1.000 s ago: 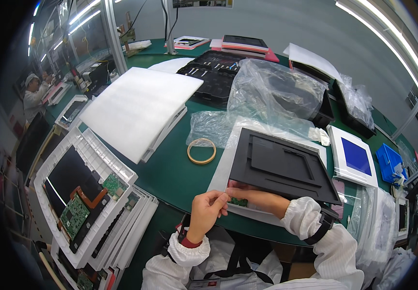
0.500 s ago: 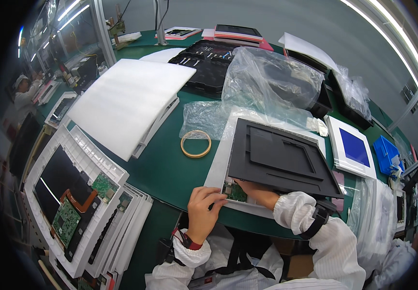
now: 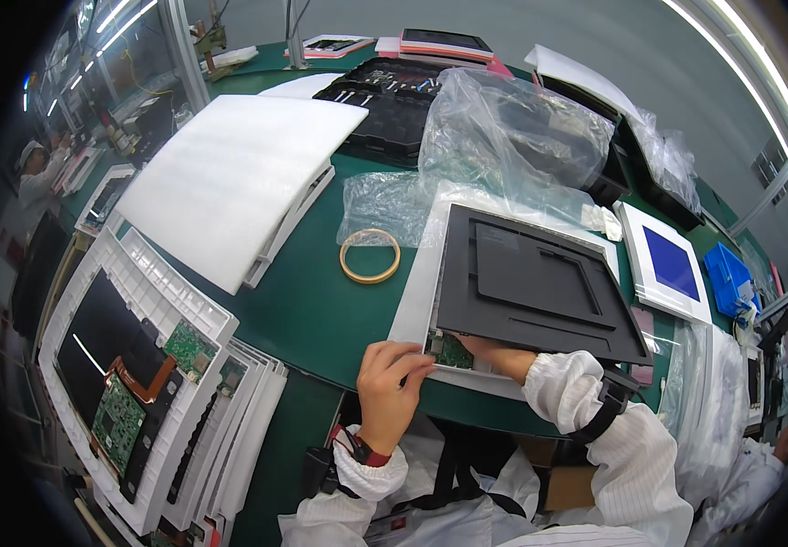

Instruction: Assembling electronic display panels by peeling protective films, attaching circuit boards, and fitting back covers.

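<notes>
Left hand [image 3: 392,376] at white frame [image 3: 490,384], right hand [image 3: 483,347] beneath black panel [image 3: 531,290] (can't tell either grip). Best keep the panel steady

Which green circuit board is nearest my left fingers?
The green circuit board partly hidden by the black rectangular panel, beside your left fingers; those in stacked white plastic frames lie farther left.

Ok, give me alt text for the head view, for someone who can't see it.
A person's right hand is partly under a black panel above a pale frame, where a green circuit board shows; the left hand is at the frame's near left corner. A yellowish ring lies on the green table, with a white foam sheet and stacked white housings at left.
</notes>
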The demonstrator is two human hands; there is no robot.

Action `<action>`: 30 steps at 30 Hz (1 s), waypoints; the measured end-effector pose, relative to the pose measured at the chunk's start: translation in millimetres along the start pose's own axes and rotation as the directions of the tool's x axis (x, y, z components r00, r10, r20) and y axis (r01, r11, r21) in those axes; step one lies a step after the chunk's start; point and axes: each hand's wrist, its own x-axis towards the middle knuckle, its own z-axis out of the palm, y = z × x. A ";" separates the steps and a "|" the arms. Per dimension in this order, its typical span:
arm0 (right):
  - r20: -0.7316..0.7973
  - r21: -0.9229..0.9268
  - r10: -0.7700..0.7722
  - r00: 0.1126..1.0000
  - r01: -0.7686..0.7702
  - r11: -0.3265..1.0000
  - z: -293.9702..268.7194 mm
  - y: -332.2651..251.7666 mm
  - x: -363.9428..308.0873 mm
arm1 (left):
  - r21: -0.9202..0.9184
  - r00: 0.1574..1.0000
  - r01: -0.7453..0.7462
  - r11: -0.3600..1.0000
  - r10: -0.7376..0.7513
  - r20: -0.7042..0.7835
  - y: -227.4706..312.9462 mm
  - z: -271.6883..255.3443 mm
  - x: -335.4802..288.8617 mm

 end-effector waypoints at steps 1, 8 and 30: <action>0.001 0.023 -0.028 1.000 0.028 0.999 1.6 -0.8 1.1 | 0.004 1.000 0.004 1.000 -0.004 0.003 -1.6 -0.3 -0.9; 0.048 0.025 0.088 0.995 -0.089 0.996 -0.3 2.2 8.2 | 0.006 0.999 -0.025 1.000 0.025 -0.025 -3.1 1.7 -0.9; 0.201 0.137 0.259 0.945 -0.289 0.947 -51.8 -58.0 9.3 | 0.038 0.993 -0.090 0.995 0.092 -0.072 -5.3 6.0 -3.0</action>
